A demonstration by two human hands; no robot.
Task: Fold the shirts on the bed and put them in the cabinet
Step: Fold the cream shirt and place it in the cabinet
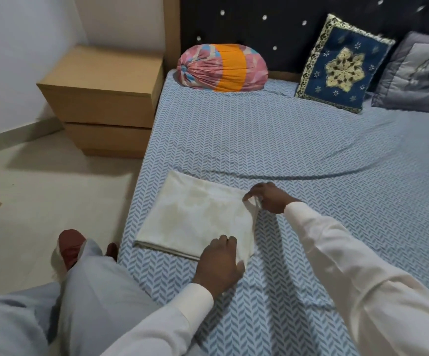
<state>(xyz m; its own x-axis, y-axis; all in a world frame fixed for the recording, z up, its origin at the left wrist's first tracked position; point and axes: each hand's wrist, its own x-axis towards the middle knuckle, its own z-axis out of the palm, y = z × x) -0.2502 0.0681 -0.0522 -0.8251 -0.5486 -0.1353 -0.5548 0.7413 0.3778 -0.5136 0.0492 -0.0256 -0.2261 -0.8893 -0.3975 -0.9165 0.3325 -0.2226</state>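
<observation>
On the bed (298,155), the right hand (268,197) pinches the folded white shirt's (195,217) far corner. The left hand (219,259) rests on its near corner, and I cannot tell whether it grips.

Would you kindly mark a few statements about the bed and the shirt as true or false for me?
1. The folded cream shirt lies on the bed. True.
2. The right hand pinches the shirt's far corner. True.
3. The left hand rests on the floor. False: it rests on the shirt's near edge.
4. The blue embroidered cushion lies flat mid-bed. False: it leans against the headboard.
5. The wooden nightstand stands beside the bed. True.
</observation>
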